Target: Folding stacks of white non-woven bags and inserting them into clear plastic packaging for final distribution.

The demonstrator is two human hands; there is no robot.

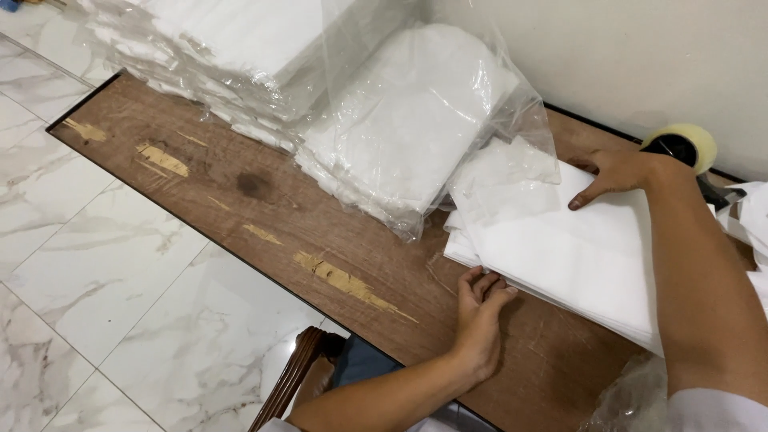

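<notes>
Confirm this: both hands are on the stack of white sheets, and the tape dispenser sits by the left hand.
Not quite. In the head view the tape dispenser sits by the right hand; the left hand is at the near edge of the white sheets.

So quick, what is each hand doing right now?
Left hand: fingers curled at the near edge of the stack of white sheets, touching it.
Right hand: open, pressed flat on top of the stack.

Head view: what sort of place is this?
Probably a small home or workshop packing spot, not a factory: a worn wooden table on marble-look floor tiles, clear bags of stacked white fabric, and a tape dispenser beside the right hand.
</notes>
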